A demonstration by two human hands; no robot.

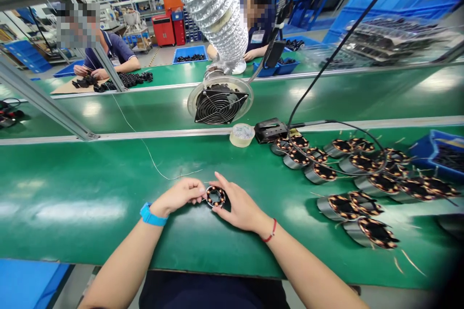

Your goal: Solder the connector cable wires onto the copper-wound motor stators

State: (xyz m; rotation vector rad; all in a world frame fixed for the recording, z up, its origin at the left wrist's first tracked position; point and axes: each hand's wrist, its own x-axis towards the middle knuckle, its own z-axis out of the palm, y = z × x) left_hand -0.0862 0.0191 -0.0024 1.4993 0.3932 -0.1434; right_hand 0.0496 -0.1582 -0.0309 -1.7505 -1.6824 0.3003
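A motor stator [216, 196], a small metal ring with copper windings and a black core, rests on the green bench in front of me. My right hand [239, 205] holds it from the right, thumb below and fingers above its rim. At the stator's left edge, my left hand [183, 195] is closed in a pinch. A fine wire seems to show at those fingertips, though the fingers hide most of it. Behind my left hand a loose thin white thread [154, 158] hangs down and curls onto the bench.
Several wound stators [369, 231] with wire ends sticking out crowd the right side. A tape roll [241, 136] and a black tool [270, 131] lie by the rail. A fan [221, 106] on a silver duct hangs ahead. A blue bin [438, 154] stands right; two people sit opposite.
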